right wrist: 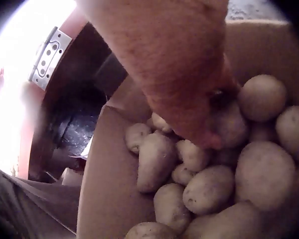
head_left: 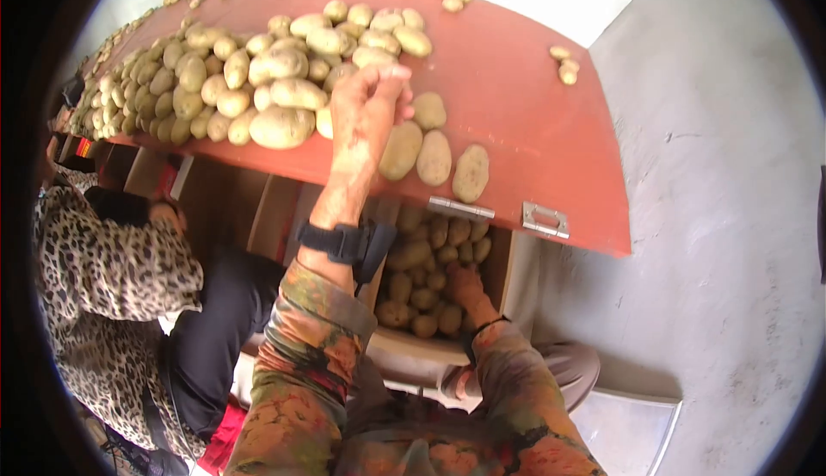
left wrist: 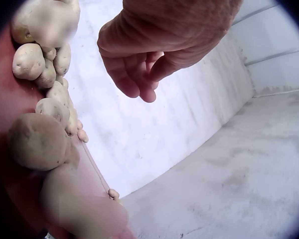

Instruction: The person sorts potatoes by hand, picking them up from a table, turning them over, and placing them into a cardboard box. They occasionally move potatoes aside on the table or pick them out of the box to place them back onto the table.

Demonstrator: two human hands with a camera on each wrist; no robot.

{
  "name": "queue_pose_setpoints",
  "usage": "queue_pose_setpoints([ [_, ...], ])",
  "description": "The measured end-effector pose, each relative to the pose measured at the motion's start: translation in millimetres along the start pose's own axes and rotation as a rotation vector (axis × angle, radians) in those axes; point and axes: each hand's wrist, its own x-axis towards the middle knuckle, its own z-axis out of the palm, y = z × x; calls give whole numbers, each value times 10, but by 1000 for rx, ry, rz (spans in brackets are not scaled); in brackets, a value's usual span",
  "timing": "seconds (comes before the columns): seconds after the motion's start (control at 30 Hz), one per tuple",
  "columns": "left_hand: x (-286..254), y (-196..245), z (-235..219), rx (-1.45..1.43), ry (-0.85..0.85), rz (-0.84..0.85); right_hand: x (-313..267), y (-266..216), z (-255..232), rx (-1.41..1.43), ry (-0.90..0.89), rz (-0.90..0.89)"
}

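My left hand [head_left: 363, 114] hovers over the near edge of the red tabletop, beside a large heap of potatoes [head_left: 280, 63]. Its fingers [left wrist: 132, 79] hang loosely curled, with nothing between them in the left wrist view. Just right of it on the table lie several larger potatoes [head_left: 434, 157]. Down in a cardboard box [head_left: 422, 347] below the table edge, my right hand [head_left: 467, 287] reaches among many potatoes [right wrist: 209, 189]. In the right wrist view its thumb and fingers grip one potato [right wrist: 230, 125], partly hidden by the hand.
The red tabletop [head_left: 516, 123] has metal hinges [head_left: 545, 219] along its near edge. A few small potatoes [head_left: 568, 71] lie far right. A grey wall [head_left: 714, 218] stands to the right. At left sits another person in a leopard-print top [head_left: 120, 261], near more boxes [head_left: 219, 200].
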Motion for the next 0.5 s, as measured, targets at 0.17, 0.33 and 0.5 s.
queue_pose_setpoints([
  [0.17, 11, 27, -44, -94, 29, -46, 51, -13, 4, -93, -147, -167],
  [0.33, 1, 52, -62, -130, 26, -48, -497, -500, -1128, 243, -631, -232],
  [0.5, 35, 29, -125, -155, 77, 3, -893, -721, -1885, 842, -880, -317],
])
